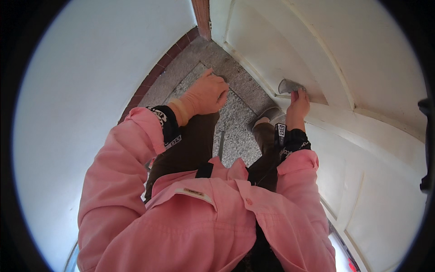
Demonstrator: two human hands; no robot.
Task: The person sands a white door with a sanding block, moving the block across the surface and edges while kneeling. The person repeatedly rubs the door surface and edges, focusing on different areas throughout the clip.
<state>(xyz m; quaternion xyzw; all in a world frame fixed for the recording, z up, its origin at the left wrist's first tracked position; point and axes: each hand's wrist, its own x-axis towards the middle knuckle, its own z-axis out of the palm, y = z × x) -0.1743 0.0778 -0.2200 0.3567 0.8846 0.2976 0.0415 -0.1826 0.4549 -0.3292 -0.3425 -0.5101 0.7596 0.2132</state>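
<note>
My right hand [297, 106] pinches a thin grey cloth-like piece [288, 85] and holds it against the lower panel of a white door [276, 50]. The piece's exact kind is hard to make out. A brownish smudged patch [317, 94] shows on the panel beside my fingers. Over my left knee hangs my left hand [206, 94], its fingers curled in and nothing visible in them. It touches neither the door nor the wall. Black bands with white marks circle both wrists.
On the left rises a white wall [99, 59] with a dark red tile skirting [158, 68]. A reddish-brown door frame [202, 18] stands at the far corner. Below lies a speckled grey stone floor [238, 136]. My right shoe [267, 114] is close to the door's foot.
</note>
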